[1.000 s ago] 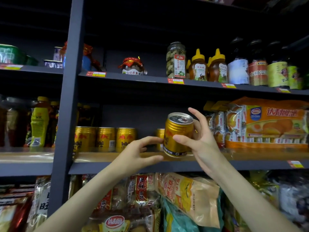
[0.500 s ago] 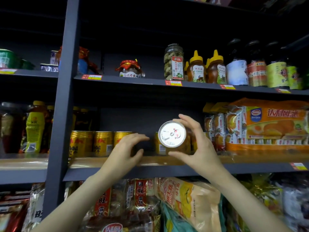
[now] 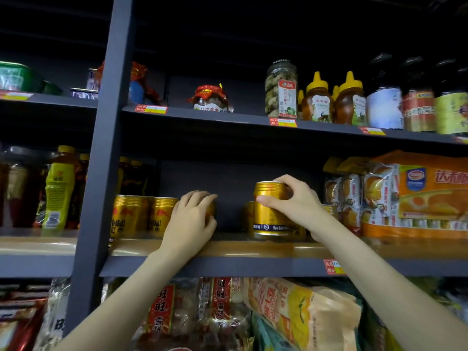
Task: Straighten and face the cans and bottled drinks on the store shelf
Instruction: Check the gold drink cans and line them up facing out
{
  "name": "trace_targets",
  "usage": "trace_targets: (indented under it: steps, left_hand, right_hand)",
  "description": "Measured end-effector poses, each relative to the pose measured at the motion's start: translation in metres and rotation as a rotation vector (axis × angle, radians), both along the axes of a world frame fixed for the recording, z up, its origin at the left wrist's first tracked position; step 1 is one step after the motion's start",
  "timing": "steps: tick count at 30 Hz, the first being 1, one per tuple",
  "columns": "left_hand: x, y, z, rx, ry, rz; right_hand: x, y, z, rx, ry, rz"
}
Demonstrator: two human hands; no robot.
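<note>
Both hands were up on the middle shelf [image 3: 228,249] when I checked the feed. My right hand [image 3: 296,201] had a gold can [image 3: 268,211] pinched near its top, thumb across the front and fingers curled round the rim and back, and the can stood upright with its base on or just at the shelf board; I could not tell whether it had fully landed. A band of print near the bottom faced me, so I judged the front of the label was not yet turned out.

My left hand [image 3: 190,219] was cupped over another can [image 3: 211,209] at the end of the row, fingers curled down on its top, and almost all of that can was hidden behind the hand. Two more cans [image 3: 144,214] stood just left of it, red logos facing out.

What mattered for the coming move was the dark gap between my two hands. The held can sat to the right of that gap, long axis vertical, with the right hand the only one on it. Wrist bent back, forearm rising from lower right. I reckoned it needed a twist and a slide left to close up the row.
</note>
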State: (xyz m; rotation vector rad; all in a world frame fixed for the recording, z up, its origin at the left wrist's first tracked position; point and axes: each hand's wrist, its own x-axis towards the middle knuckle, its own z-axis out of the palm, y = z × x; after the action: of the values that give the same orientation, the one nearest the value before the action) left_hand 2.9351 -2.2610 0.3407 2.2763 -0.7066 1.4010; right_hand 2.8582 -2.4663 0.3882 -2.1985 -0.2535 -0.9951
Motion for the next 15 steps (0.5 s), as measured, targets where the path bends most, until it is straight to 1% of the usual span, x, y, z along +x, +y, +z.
trace_targets:
  steps: [4,9,15]
  left_hand:
    - [0.004,-0.001,-0.002,-0.012,-0.035,-0.023]
    - [0.005,-0.001,-0.003,-0.011,-0.047,-0.023]
    - [0.005,0.000,-0.004,-0.019,-0.060,-0.033]
  right_hand:
    - [0.008,0.015,0.006,-0.118,-0.017,-0.122]
    - [0.020,0.031,0.010,-0.192,-0.027,-0.239]
    - [0.034,0.027,-0.002,-0.214,-0.011,-0.250]
